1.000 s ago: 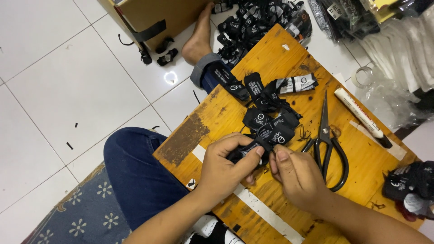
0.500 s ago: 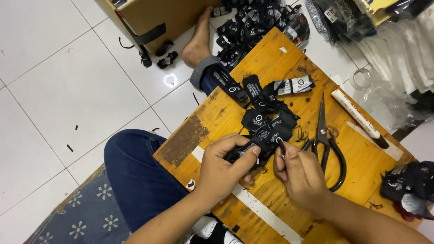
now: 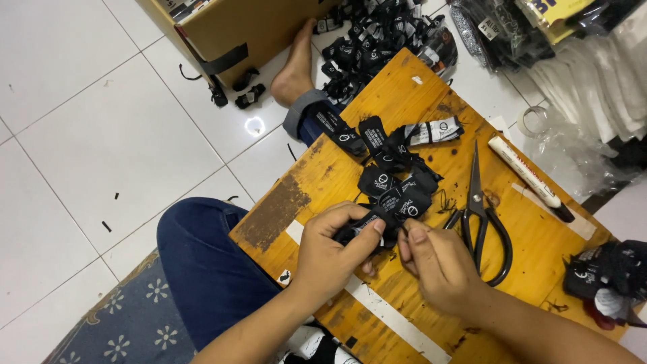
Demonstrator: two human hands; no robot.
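Note:
My left hand (image 3: 330,253) is closed around a small black fabric label (image 3: 360,226) with white print, held low over a wooden board (image 3: 296,202). My right hand (image 3: 438,266) sits right beside it, thumb and forefinger pinched at the label's end. Just beyond my fingers lies a loose heap of several similar black labels (image 3: 397,185) on the board. Black scissors (image 3: 482,216) lie shut on the board to the right of my right hand.
A white marker (image 3: 529,176) lies at the board's right edge. A big pile of black labels (image 3: 384,40) covers the floor beyond the board, next to a cardboard box (image 3: 229,27). More black pieces (image 3: 606,273) sit at far right. My knee and bare foot rest on white tiles.
My right hand's fingers have shifted slightly at the label's end; the left hand keeps its hold. The view has drifted a little.

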